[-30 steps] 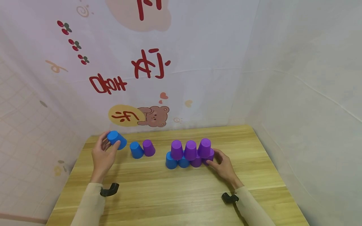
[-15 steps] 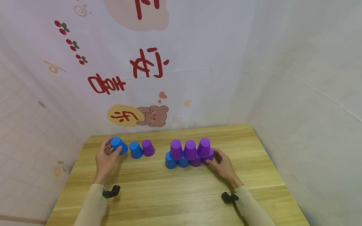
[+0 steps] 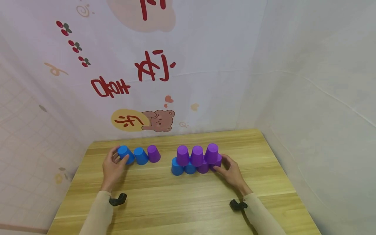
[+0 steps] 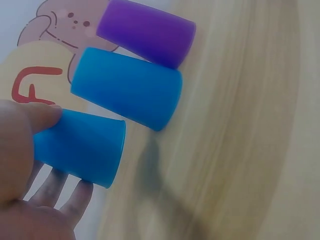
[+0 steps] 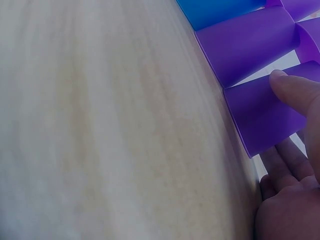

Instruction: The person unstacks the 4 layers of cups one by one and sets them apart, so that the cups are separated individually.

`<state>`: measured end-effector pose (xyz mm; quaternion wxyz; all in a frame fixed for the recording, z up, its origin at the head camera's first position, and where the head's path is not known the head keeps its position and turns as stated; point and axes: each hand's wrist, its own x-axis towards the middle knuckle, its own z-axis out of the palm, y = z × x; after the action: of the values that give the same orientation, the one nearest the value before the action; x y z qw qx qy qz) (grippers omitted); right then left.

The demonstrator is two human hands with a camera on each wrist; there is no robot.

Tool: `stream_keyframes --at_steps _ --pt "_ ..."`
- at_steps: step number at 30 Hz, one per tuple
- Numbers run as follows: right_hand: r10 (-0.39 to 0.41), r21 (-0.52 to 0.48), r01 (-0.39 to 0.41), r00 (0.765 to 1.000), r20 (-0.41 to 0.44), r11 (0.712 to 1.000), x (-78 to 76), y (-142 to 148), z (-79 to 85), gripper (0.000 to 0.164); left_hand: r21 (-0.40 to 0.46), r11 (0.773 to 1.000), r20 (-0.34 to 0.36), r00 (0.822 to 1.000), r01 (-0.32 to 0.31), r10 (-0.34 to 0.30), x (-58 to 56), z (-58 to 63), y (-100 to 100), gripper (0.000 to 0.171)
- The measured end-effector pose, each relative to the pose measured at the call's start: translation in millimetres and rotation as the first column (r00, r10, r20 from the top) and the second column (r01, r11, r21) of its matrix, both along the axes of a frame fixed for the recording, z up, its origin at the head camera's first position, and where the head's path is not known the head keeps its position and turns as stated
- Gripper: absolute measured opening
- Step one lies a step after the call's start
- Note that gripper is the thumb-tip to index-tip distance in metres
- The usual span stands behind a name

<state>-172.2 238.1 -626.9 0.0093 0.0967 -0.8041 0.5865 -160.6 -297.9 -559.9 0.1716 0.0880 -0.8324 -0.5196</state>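
Note:
My left hand [image 3: 113,169] holds an upside-down blue cup [image 4: 82,147] between thumb and fingers. Whether its rim touches the table cannot be told. Just right of it stand a second blue cup [image 3: 141,156] and a purple cup [image 3: 153,153], both upside down. My right hand [image 3: 232,171] grips the right-end purple cup [image 5: 265,110] of a two-level stack, thumb in front and fingers behind. The stack's lower row has two blue cups [image 3: 177,166] and two purple ones; three purple cups [image 3: 197,156] form the upper row, partly hiding those below.
All the cups are on a light wooden table [image 3: 176,202]. A white printed cloth [image 3: 205,98] rises behind it, and more pale cloth [image 3: 317,107] hangs along the right side. Black wrist mounts [image 3: 118,199] sit on both sleeves.
My left hand has lowered the blue cup and brought it rightward, close beside the standing blue cup. The right hand has stayed on its purple cup, and the stack looks unchanged.

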Motion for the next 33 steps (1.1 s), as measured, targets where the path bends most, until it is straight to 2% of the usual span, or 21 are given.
stream_keyframes --at_steps 5,12,33 --pt "0.001 0.002 -0.001 1.000 -0.004 1.000 -0.2 -0.1 0.2 0.061 0.007 1.000 0.034 0.999 0.003 -0.003 -1.0 -6.0 0.2 0.061" --pt "-0.003 0.012 0.003 1.000 -0.012 1.000 0.8 -0.6 0.3 0.061 0.014 1.000 0.036 0.999 0.013 -0.014 -2.6 -13.4 -0.4 0.059" --pt "-0.005 -0.001 0.005 0.999 -0.031 1.000 0.4 -0.5 -2.7 0.060 0.028 0.999 0.102 0.995 0.020 -0.022 -1.1 -20.7 -1.4 0.063"
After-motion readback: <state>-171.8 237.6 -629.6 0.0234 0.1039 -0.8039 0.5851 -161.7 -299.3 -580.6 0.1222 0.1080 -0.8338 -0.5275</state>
